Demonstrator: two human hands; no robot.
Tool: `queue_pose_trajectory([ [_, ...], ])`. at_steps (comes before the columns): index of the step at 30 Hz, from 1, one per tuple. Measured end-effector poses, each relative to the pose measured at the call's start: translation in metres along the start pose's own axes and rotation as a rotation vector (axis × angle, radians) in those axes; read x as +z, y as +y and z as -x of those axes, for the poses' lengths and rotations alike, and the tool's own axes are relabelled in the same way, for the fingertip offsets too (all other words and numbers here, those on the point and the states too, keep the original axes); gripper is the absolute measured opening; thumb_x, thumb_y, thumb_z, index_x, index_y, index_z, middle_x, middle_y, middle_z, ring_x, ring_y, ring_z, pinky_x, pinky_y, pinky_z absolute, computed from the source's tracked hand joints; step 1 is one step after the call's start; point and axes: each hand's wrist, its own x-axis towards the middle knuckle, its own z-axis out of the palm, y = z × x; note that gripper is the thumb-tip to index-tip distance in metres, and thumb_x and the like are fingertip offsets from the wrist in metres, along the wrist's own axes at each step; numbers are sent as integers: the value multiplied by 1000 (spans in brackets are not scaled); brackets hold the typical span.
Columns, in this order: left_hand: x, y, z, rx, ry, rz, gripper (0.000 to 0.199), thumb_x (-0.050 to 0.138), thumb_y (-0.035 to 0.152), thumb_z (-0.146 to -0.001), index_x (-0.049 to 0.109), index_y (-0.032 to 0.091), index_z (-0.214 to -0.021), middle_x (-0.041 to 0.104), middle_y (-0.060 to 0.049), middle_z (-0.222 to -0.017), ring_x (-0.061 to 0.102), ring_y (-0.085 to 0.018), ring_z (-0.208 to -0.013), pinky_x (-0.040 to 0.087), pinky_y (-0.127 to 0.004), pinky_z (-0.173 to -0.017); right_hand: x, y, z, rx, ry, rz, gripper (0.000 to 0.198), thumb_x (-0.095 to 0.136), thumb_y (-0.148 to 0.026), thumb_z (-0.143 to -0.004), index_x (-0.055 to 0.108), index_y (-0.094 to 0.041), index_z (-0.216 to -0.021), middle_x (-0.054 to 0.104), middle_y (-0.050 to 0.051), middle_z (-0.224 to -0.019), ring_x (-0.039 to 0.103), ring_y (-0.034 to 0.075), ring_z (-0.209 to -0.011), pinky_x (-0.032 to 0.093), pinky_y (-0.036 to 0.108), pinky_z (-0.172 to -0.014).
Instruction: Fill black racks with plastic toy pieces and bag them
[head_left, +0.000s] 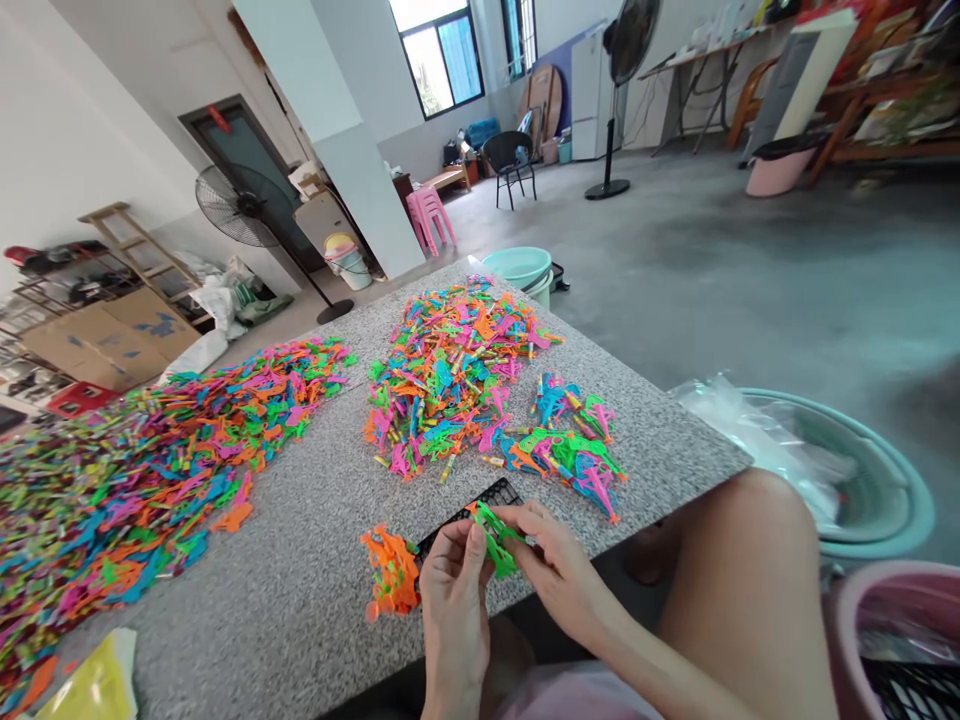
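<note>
Left hand [455, 590] and right hand [551, 560] are pinching a green plastic piece [496, 543] in front of the black basket [501, 494]; its long axis is slanting away from the basket, one hand flanking each side.

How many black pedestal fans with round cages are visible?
2: one fan left of the white pillar, another fan right of the dark-framed windows. Others may be hidden.

Green piece [497, 548], speckled grey tabletop [292, 590]
</note>
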Motion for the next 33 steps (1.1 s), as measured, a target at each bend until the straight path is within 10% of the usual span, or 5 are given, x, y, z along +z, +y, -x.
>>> queue_pose_trajectory([
  [33, 4, -8, -4, -42, -14, 90, 43, 94, 41, -48, 69, 14, -71, 66, 0, -73, 60, -9, -69, 51, -19, -66, -7, -1, 1, -71, -42, 91, 34, 43, -17, -94, 68, -24, -116, 49, 3, -84, 49, 16, -78, 40, 27, -66],
])
